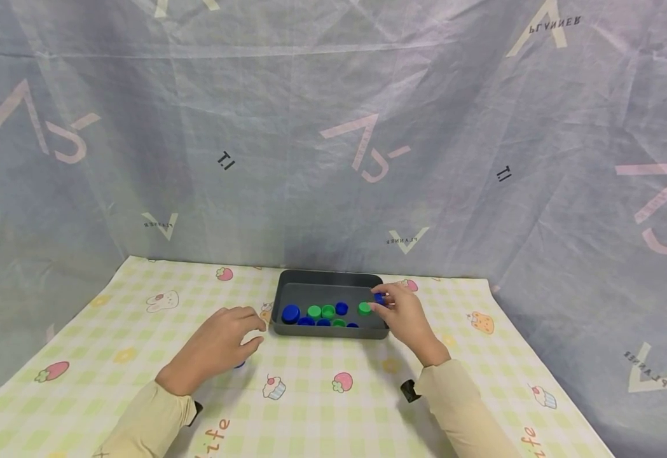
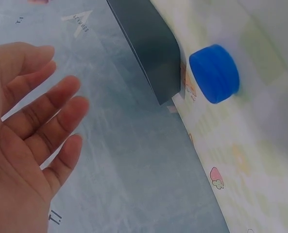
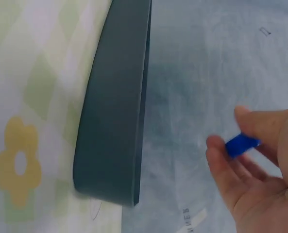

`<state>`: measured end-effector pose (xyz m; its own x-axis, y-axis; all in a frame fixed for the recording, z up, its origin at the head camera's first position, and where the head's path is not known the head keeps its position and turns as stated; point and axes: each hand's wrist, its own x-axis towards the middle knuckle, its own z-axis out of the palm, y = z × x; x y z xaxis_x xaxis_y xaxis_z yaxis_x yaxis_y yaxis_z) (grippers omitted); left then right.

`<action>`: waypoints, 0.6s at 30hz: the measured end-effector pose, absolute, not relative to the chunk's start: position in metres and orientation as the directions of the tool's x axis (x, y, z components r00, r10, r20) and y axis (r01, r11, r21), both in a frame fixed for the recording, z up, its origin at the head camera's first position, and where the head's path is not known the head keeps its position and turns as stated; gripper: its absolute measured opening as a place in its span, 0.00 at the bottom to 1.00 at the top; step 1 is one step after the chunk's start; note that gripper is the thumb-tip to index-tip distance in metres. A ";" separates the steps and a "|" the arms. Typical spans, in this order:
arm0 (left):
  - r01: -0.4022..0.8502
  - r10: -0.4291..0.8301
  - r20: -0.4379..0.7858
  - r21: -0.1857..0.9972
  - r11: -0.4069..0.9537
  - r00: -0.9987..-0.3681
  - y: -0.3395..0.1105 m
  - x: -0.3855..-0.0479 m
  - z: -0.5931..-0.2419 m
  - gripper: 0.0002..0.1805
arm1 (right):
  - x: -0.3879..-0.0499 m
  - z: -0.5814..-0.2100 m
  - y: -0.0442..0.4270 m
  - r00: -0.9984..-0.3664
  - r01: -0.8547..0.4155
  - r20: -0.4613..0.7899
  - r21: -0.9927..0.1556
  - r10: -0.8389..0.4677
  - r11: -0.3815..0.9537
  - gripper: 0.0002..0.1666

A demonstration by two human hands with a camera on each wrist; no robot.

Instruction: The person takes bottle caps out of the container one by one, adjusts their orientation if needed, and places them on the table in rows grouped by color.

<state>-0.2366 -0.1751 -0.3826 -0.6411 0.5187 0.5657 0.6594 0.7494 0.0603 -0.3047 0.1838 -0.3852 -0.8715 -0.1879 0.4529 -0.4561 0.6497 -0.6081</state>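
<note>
A dark grey tray (image 1: 324, 331) holds several blue and green bottle caps, among them a large blue cap (image 1: 290, 313) at its left and a green cap (image 1: 364, 308) toward its right. Over the tray's right end my right hand (image 1: 404, 318) pinches a small blue bottle cap (image 3: 242, 144) between thumb and fingers. My left hand (image 1: 217, 343) hovers left of the tray, its fingers loosely bent and holding nothing, as the left wrist view (image 2: 34, 116) confirms. Below it on the table lies another blue bottle cap (image 2: 214, 74), mostly hidden by that hand in the head view.
A checked cloth with printed strawberries and cupcakes covers the table (image 1: 310, 413). Behind the tray and along both sides hangs a grey printed curtain (image 1: 287, 127). The tray stands near the table's back edge, and black wrist straps (image 1: 410, 390) show at the sleeves.
</note>
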 end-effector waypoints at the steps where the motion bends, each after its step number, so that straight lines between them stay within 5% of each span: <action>1: 0.661 0.517 0.569 0.064 0.747 -0.640 -0.174 -0.236 -0.382 0.08 | -0.303 -0.384 0.182 -0.874 -0.457 0.445 -0.622 -0.194 0.636 0.17; 9: 0.740 0.517 0.634 0.133 0.660 -0.575 -0.149 -0.226 -0.381 0.16 | -0.286 -0.366 0.165 -0.887 -0.456 0.378 -0.812 -0.265 0.364 0.17; 18: 0.842 0.484 0.767 0.133 0.522 -0.421 -0.129 -0.213 -0.374 0.19 | -0.255 -0.361 0.132 -0.855 -0.377 0.312 -0.923 -0.413 0.083 0.19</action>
